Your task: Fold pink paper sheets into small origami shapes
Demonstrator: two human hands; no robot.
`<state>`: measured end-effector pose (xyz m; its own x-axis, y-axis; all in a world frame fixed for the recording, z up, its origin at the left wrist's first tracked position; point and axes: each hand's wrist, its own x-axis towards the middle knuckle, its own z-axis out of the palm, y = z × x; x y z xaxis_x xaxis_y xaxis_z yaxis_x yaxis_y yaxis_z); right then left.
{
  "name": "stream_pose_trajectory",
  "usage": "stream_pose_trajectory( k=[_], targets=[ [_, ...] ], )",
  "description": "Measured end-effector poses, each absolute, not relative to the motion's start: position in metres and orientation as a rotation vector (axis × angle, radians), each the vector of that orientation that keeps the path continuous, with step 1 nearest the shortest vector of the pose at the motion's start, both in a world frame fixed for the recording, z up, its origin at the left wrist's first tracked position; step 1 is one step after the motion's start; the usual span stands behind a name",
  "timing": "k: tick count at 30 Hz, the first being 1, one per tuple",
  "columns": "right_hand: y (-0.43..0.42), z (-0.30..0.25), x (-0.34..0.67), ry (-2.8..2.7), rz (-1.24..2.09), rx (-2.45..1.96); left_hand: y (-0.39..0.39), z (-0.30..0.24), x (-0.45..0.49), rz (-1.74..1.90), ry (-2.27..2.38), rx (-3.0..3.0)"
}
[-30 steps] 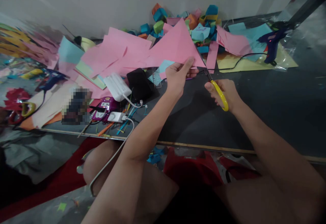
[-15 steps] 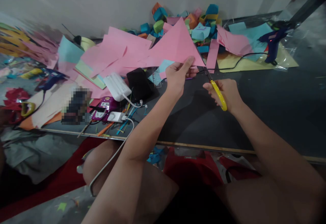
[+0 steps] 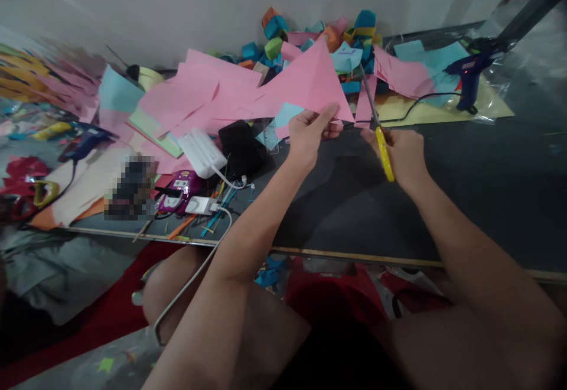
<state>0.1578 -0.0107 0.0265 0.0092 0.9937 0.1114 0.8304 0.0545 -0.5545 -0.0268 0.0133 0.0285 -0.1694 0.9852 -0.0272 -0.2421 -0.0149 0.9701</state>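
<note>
My left hand pinches the lower right part of a pink paper sheet between thumb and fingers; the sheet stands up to a point. To its right, my right hand grips yellow-handled scissors, whose blades point up and away, apart from the held sheet. Behind the blades lies a narrow pink paper strip. More pink sheets are spread to the left of the held one.
Folded paper boxes are heaped against the wall. A blue glue gun stands at the right back, its cord running left. A white power strip, a black phone and a purple extension socket lie on the left of the dark table.
The scissors have come away from the pink sheet's right edge, and their blades have swung upward to the right. My left hand keeps its hold on the sheet.
</note>
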Motion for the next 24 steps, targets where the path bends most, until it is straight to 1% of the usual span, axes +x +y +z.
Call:
stream_pose_trajectory(
  k=[3, 8, 16, 18, 19, 21, 24],
  targets=[
    [-0.001, 0.024, 0.174, -1.697, 0.233, -2.091, 0.013, 0.026, -0.027, 1.363, 1.154, 0.997],
    [0.009, 0.024, 0.196, -1.569, 0.103, -2.301, 0.012, 0.024, -0.027, 1.308, 1.148, 1.121],
    [0.011, 0.028, 0.216, -1.518, 0.050, -2.395, 0.011, 0.026, -0.028, 1.206, 1.075, 1.306],
    [0.010, 0.028, 0.217, -1.480, -0.055, -2.289, 0.010, 0.026, -0.028, 1.159, 1.063, 1.339],
    [0.009, 0.026, 0.216, -1.470, -0.084, -2.161, 0.010, 0.025, -0.028, 1.117, 1.049, 1.356],
    [0.010, 0.021, 0.210, -1.449, 0.003, -1.806, 0.010, 0.023, -0.029, 1.004, 0.999, 1.386],
    [0.013, 0.008, 0.192, -1.381, 0.650, -1.320, 0.012, 0.018, -0.030, 0.860, 0.918, 1.416]
  ],
)
